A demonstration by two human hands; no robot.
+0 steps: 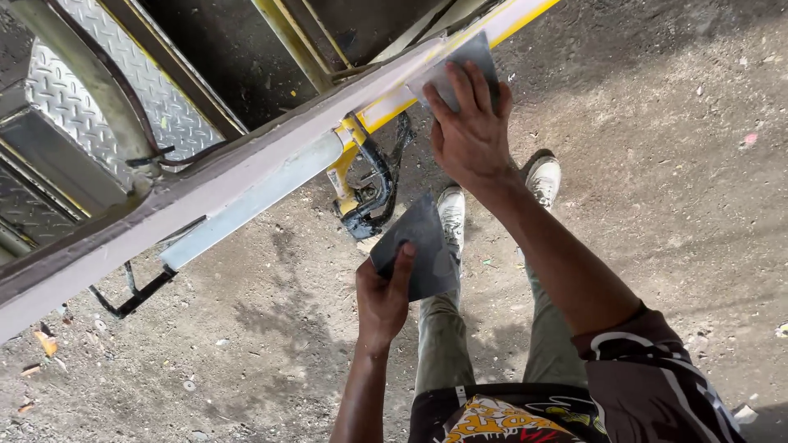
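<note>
Looking down from your head, you are pressing a flat scraper [460, 70] against the long grey rail [246, 176] with your right hand [469, 131], fingers spread over it; your left hand [382, 299] is gripping a dark plate [417, 246] lower, nearer you, clear of the rail, which is running diagonally.

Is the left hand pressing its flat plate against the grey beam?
No, the left hand holds its dark plate away from the beam.

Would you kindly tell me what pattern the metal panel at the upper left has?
The metal panel shows a raised diamond tread pattern, silver-grey, in the head view.
</note>
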